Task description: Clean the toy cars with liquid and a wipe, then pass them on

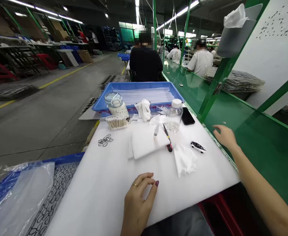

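Note:
My left hand [140,200] rests over the front of the white foam-topped table [104,190], thumb and index fingertip pressed together; whatever may be between them is too small to make out. My right hand [225,136] reaches past the table's right edge above the green conveyor belt [254,154], fingers loosely extended with nothing visible in them. A tiny pale piece [224,122] lies on the belt near its fingers. Left of that hand, a white and black toy car [198,147] sits on the table. Beside the car is a crumpled white cloth [184,160].
Around the table are a folded foam sheet [146,144], a red-black craft knife [169,146], a clear bottle [174,116], a phone [188,116], cotton swabs [116,123], a jar [115,103], black-rimmed clear pieces [105,140] and a blue tray [104,95]. A green post [209,98] rises beside the belt.

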`<state>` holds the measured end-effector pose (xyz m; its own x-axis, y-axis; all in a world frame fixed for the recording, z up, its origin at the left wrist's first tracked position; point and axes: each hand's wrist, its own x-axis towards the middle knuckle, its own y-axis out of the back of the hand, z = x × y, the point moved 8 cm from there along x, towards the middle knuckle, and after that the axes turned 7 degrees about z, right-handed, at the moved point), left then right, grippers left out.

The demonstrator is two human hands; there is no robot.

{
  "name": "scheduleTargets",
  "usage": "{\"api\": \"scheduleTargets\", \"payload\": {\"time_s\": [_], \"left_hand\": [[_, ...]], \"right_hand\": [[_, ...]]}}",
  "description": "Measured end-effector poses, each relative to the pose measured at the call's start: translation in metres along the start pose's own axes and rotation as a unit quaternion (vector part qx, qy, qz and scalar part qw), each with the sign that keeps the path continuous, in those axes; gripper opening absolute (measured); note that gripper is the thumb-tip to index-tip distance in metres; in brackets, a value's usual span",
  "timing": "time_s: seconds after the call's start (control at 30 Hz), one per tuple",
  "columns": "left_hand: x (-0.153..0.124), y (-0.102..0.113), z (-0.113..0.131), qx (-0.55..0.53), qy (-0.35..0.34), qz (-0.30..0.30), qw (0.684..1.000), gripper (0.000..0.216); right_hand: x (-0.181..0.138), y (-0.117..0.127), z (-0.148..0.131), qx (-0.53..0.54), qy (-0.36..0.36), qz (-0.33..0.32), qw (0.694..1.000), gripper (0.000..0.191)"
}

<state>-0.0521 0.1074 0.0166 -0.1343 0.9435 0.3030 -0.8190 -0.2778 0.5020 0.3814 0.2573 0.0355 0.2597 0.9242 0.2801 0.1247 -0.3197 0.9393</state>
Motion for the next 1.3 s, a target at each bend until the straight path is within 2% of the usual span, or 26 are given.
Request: {"api": "scheduleTargets", "payload": {"time_s": [0.07,0.13,0.23,0.47,0.73,0.93,1.07,1.17,1.23,1.3], "left_hand": [[-0.001,-0.003,-0.004,0.013,0.01,-0.017,1.0,0.024],[-0.002,-0.006,-0.009,0.021,0.02,-0.035,0.999,0.023],[-0.004,-0.01,-0.013,0.025,0.026,-0.053,0.998,0.025],[-0.002,-0.01,-0.008,0.048,-0.012,-0.048,0.998,0.023],[-0.003,-0.01,-0.006,0.047,-0.014,-0.05,0.998,0.02],[-0.003,-0.009,-0.006,0.051,-0.018,-0.048,0.997,0.02],[-0.002,-0.011,-0.003,0.058,-0.03,-0.045,0.997,0.019],[-0.003,-0.011,0.001,0.072,-0.05,-0.017,0.996,0.02],[-0.003,-0.011,0.004,0.092,-0.08,-0.003,0.993,0.02],[-0.004,-0.015,0.007,0.125,-0.121,-0.017,0.985,0.018]], "right_hand": [[0.019,-0.016,-0.054,0.069,0.081,-0.047,0.993,0.049],[0.035,-0.027,-0.091,0.087,0.113,-0.067,0.988,0.053],[0.047,-0.039,-0.111,0.08,0.111,-0.07,0.988,0.054],[0.043,-0.044,-0.1,0.093,0.088,-0.069,0.989,0.056],[0.036,-0.046,-0.095,0.126,0.111,-0.077,0.983,0.057],[0.029,-0.047,-0.1,0.115,0.12,-0.08,0.983,0.05],[0.052,-0.051,-0.102,0.098,0.072,-0.076,0.99,0.053],[0.078,-0.055,-0.108,0.121,0.053,-0.073,0.989,0.058],[0.09,-0.058,-0.112,0.147,0.049,-0.062,0.986,0.059],[0.093,-0.061,-0.111,0.172,0.044,-0.042,0.983,0.059]]}}
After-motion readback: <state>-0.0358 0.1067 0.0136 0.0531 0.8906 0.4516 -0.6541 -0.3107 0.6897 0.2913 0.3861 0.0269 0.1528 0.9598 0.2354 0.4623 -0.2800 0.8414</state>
